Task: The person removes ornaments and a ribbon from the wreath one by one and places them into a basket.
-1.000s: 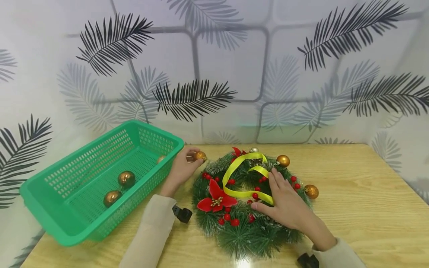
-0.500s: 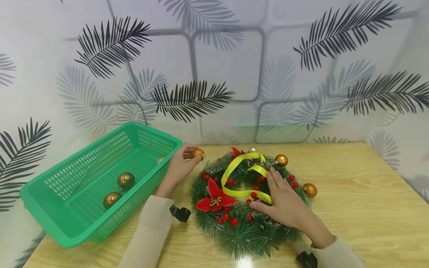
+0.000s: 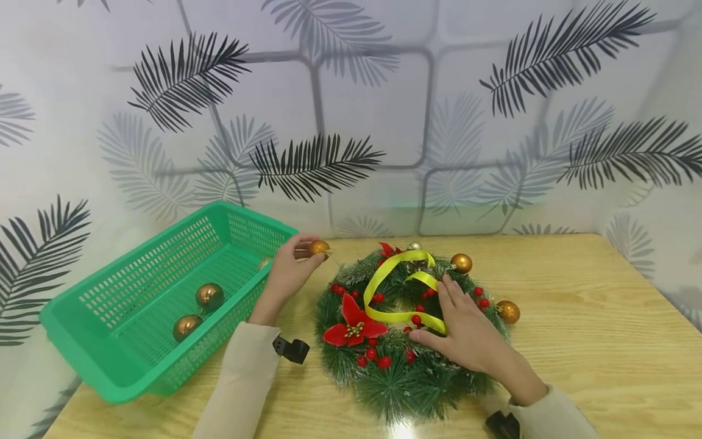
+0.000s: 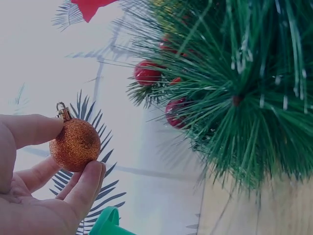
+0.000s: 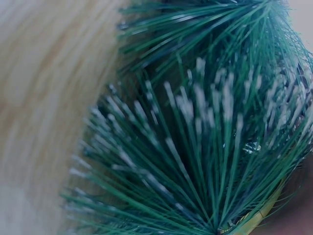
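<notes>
My left hand [image 3: 284, 275] pinches a small glittery orange-gold Christmas bauble [image 3: 319, 247] between thumb and fingers, above the table beside the basket's right rim. In the left wrist view the bauble [image 4: 76, 145] shows its gold cap and loop. A green Christmas wreath [image 3: 390, 385] lies flat to the right, bearing a red poinsettia [image 3: 353, 326], several red berries and a loosely looped yellow ribbon [image 3: 373, 291]. On the wreath's right side rests my right hand [image 3: 466, 326], its fingers extended near the ribbon. Green, white-tipped needles [image 5: 195, 147] fill most of the right wrist view.
A green plastic basket [image 3: 131, 383] stands at the left with bronze baubles [image 3: 209, 296] inside. Two gold baubles [image 3: 462, 263] sit at the wreath's right edge, and a silver one [image 3: 414, 246] at its back. Behind the wooden table [image 3: 592, 341] rises a leaf-patterned backdrop [image 3: 362, 97].
My left hand has drawn slightly left with the bauble, away from the wreath. The right hand stays in place on the wreath.
</notes>
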`<state>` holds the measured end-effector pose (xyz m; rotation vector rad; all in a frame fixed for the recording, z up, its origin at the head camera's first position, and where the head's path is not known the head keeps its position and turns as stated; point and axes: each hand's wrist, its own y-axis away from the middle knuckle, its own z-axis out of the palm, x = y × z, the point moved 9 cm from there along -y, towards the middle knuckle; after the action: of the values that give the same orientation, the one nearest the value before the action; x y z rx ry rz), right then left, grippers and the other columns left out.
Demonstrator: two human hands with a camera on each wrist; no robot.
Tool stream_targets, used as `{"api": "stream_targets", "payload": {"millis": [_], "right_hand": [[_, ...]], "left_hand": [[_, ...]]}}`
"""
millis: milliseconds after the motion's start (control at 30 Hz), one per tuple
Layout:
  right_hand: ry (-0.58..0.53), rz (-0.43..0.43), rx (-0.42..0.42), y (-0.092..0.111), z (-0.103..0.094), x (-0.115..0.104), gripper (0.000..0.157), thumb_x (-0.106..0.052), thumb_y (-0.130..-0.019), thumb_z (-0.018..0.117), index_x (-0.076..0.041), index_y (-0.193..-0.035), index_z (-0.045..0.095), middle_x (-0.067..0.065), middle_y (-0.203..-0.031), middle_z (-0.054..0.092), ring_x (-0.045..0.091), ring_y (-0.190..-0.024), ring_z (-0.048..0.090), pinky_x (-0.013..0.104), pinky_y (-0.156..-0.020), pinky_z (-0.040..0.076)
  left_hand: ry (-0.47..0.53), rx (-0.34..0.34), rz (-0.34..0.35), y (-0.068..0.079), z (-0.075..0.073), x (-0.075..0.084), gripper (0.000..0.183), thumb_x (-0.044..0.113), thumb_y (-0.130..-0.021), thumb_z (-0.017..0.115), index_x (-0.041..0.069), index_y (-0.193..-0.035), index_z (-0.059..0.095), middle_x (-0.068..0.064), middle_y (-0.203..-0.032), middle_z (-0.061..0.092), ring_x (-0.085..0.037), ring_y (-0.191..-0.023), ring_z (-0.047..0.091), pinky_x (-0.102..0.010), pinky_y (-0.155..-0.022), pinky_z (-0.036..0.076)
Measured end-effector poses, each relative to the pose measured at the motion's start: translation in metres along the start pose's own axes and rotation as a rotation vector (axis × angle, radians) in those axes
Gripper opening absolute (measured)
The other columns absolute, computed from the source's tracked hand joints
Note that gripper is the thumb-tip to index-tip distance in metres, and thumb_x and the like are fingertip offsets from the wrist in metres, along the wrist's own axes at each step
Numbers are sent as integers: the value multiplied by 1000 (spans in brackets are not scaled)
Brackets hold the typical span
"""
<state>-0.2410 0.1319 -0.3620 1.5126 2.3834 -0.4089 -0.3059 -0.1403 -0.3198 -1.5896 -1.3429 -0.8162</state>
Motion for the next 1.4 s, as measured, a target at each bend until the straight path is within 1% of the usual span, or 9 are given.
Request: {"api": "stream_targets", "payload": {"millis": [133,267,400,533,633,867,1067,1267,1400], "right_hand": [[9,4,-1,0,-1,2,103,-67,-87,48,9,-149,13,27,-157,8,44,-144,12,58,-114,16],[12,4,-2,-1,-2,3,104,-67,-87,47,8,-149,12,26,-157,8,44,-144,11,58,-114,16],[12,1,-7,-1,0,2,104,-69,-87,46,8,-149,12,26,-157,7,44,-144,11,58,-114,16],[-3,3,-17,-2,5,1,106,-70,-86,46,7,-149,12,24,-158,7,42,-145,11,58,-115,15],[-12,-1,-19,-2,8,-2,106,-70,-86,46,7,-149,13,24,-158,7,42,-145,11,57,-115,16],[-8,3,-1,2,3,-4,103,-68,-87,47,7,-149,13,25,-157,8,42,-144,11,58,-115,16],[5,4,4,1,0,-2,104,-68,-87,46,8,-149,13,26,-157,8,43,-144,11,58,-114,17],[10,9,5,0,0,0,103,-68,-87,46,8,-149,14,26,-157,8,44,-144,11,58,-114,17],[12,8,5,0,0,1,103,-68,-87,46,8,-149,14,26,-157,8,45,-143,11,60,-113,18]], "left_hand": [[21,2,9,0,-3,4,38,12,-93,60,5,-130,52,-20,-126,52,-36,-116,54,-44,-89,52],[27,27,8,1,-10,8,39,13,-93,60,6,-130,52,-19,-126,51,-35,-116,54,-44,-88,52],[21,52,-1,3,-18,7,39,15,-93,59,7,-131,52,-18,-128,51,-34,-117,52,-46,-90,50],[10,69,-9,7,-25,5,39,14,-93,59,5,-131,52,-19,-129,51,-35,-117,51,-46,-90,49],[-11,73,-19,10,-29,4,39,14,-94,59,5,-131,52,-19,-128,51,-35,-117,52,-45,-90,50],[-50,81,0,9,-40,15,38,13,-94,58,4,-131,52,-20,-127,51,-36,-117,53,-46,-90,51],[-92,67,-22,11,-47,18,40,14,-95,56,5,-134,49,-21,-131,48,-37,-122,49,-49,-92,49],[-128,57,-38,13,-55,16,42,15,-96,55,3,-135,46,-22,-132,47,-38,-120,49,-49,-92,49],[-161,63,-66,17,-63,17,42,16,-97,54,2,-135,46,-23,-132,46,-39,-120,48,-49,-92,48]]}}
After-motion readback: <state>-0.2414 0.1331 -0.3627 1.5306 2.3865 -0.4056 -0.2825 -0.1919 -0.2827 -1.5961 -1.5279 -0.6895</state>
